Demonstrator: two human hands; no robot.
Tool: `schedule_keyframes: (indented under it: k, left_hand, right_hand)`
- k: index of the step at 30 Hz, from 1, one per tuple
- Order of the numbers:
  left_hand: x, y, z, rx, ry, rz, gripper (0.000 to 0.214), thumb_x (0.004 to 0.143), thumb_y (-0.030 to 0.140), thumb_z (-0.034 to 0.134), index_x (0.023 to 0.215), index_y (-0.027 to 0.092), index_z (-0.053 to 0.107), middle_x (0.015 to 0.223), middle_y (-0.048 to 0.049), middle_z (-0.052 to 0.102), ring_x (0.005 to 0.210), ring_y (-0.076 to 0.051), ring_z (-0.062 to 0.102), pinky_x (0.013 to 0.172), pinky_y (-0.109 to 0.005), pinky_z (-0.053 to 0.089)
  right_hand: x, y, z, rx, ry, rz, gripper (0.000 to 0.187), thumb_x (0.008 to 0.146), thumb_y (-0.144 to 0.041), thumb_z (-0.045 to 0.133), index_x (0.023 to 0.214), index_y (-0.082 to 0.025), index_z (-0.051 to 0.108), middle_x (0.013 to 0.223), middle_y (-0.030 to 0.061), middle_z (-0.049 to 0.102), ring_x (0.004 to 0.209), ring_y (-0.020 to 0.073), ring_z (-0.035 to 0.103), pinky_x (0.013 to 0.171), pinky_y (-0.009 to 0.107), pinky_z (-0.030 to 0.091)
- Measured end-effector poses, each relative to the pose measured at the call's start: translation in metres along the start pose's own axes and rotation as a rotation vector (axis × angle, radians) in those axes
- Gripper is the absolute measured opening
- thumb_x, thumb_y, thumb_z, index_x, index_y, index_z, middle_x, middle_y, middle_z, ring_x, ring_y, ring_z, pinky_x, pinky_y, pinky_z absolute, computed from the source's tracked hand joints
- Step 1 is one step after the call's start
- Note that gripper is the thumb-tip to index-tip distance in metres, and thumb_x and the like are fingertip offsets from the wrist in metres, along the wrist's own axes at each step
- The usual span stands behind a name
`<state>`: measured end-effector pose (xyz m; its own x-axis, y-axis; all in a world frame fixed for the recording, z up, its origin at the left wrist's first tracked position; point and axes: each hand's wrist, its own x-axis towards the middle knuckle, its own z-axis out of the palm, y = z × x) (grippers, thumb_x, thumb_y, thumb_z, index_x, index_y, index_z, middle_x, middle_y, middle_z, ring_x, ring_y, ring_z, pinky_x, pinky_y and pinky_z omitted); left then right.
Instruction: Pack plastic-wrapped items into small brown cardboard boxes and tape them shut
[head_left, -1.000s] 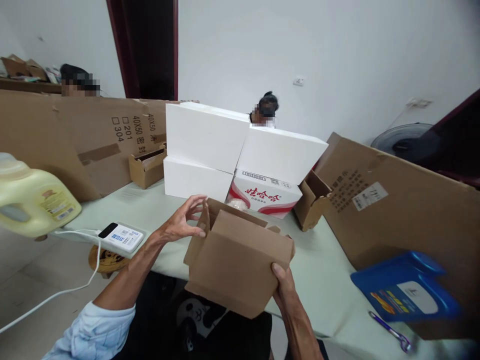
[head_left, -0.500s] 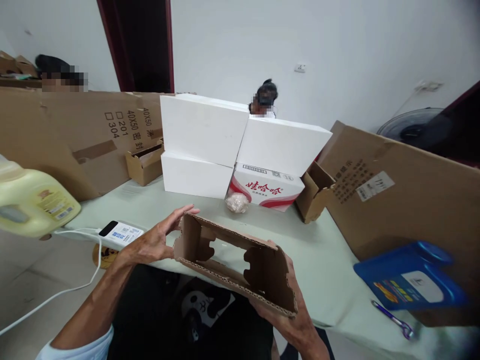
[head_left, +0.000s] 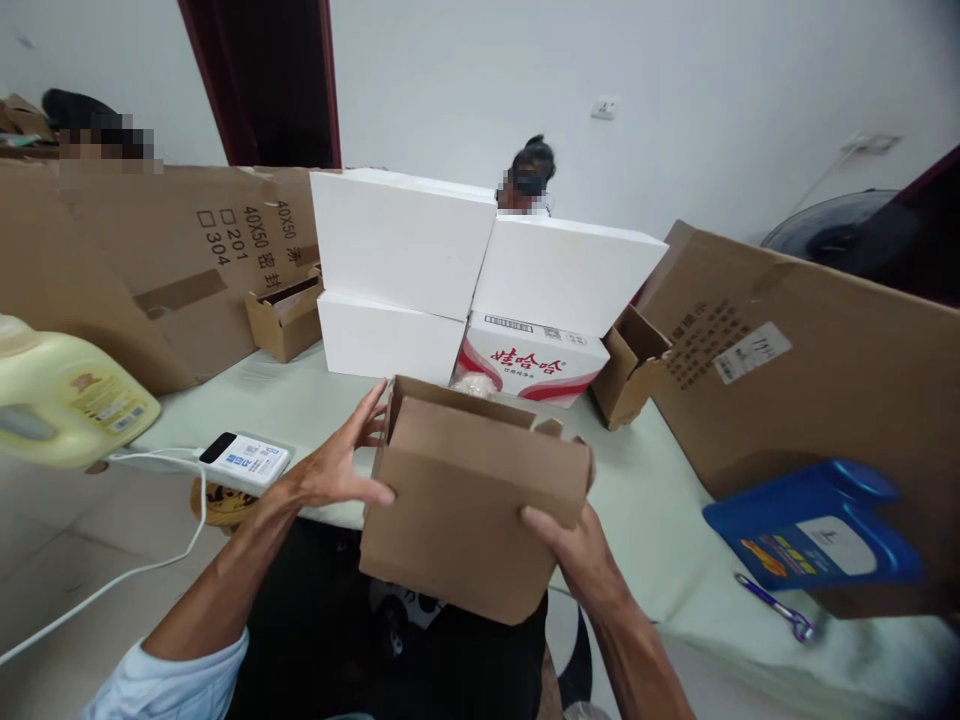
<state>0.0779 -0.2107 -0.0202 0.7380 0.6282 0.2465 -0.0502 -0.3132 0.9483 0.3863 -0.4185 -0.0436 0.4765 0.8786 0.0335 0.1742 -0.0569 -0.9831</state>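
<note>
A small brown cardboard box (head_left: 472, 510) is held tilted over the near edge of the table, its broad plain side facing me and its slotted rim on top. My left hand (head_left: 337, 465) grips its left end, thumb on the near side and fingers at the far left edge. On the right, my right hand (head_left: 581, 555) presses its thumb on the near side; its other fingers are hidden behind the box. Just beyond, a crumpled clear plastic bundle (head_left: 476, 384) is partly covered by the box.
White boxes (head_left: 401, 245) and a red-and-white carton (head_left: 532, 360) are stacked ahead. Small open cartons (head_left: 285, 318) flank them. Big cardboard panels (head_left: 787, 400) border the table. A yellow jug (head_left: 75, 400), corded white device (head_left: 244, 460), blue bottle (head_left: 817, 530) and purple-handled tool (head_left: 772, 605) lie around.
The cardboard box has turned in my hands: its open inside faced me before, and now its broad closed side does. My right thumb has come round onto that side.
</note>
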Motion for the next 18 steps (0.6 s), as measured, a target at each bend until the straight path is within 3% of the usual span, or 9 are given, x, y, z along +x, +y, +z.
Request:
schedule_keyframes:
  k: [3,7,11,15,18]
  left_hand:
    - [0.015,-0.009,0.01,-0.157,0.03,-0.137,0.138,0.072,0.051,0.098,0.178,0.031,0.011,0.177,-0.0205,0.036,0.152,-0.047,0.051,0.118,-0.056,0.051]
    - [0.024,-0.026,0.016,-0.488,0.084,-0.367,0.101,0.085,0.057,0.083,0.17,0.028,0.037,0.153,-0.0156,0.067,0.128,-0.039,0.072,0.096,-0.044,0.063]
    - [0.024,-0.041,0.016,-0.618,0.136,-0.485,0.081,0.09,0.063,0.077,0.157,0.022,0.056,0.134,-0.0153,0.079,0.112,-0.035,0.08,0.083,-0.038,0.065]
    - [0.023,-0.047,0.017,-0.681,0.173,-0.562,0.068,0.093,0.057,0.074,0.145,0.015,0.066,0.118,-0.0155,0.084,0.098,-0.033,0.083,0.072,-0.035,0.065]
    - [0.022,-0.049,0.016,-0.739,0.214,-0.613,0.057,0.096,0.053,0.07,0.136,0.014,0.072,0.102,-0.0133,0.086,0.081,-0.03,0.083,0.066,-0.034,0.064]
  right_hand:
    - [0.027,-0.022,-0.004,0.141,-0.158,0.086,0.088,0.08,-0.071,0.084,0.15,-0.023,0.06,0.144,0.0153,0.073,0.131,0.0399,0.068,0.103,0.051,0.061]
    - [0.058,-0.04,-0.006,0.182,-0.317,0.085,0.093,0.086,-0.078,0.074,0.165,-0.037,0.046,0.166,0.0063,0.056,0.148,0.0356,0.057,0.11,0.05,0.058]
    - [0.072,-0.035,-0.001,0.186,-0.393,0.189,0.088,0.088,-0.09,0.061,0.16,-0.04,0.054,0.159,0.0054,0.064,0.14,0.0352,0.065,0.099,0.047,0.064]
    - [0.076,-0.024,0.005,0.142,-0.382,0.269,0.084,0.089,-0.093,0.054,0.147,-0.033,0.068,0.139,0.0107,0.077,0.121,0.0359,0.075,0.082,0.045,0.067]
    - [0.077,-0.022,0.003,0.091,-0.257,0.225,0.082,0.087,-0.091,0.061,0.139,-0.03,0.073,0.147,0.0129,0.072,0.121,0.0358,0.074,0.081,0.043,0.067]
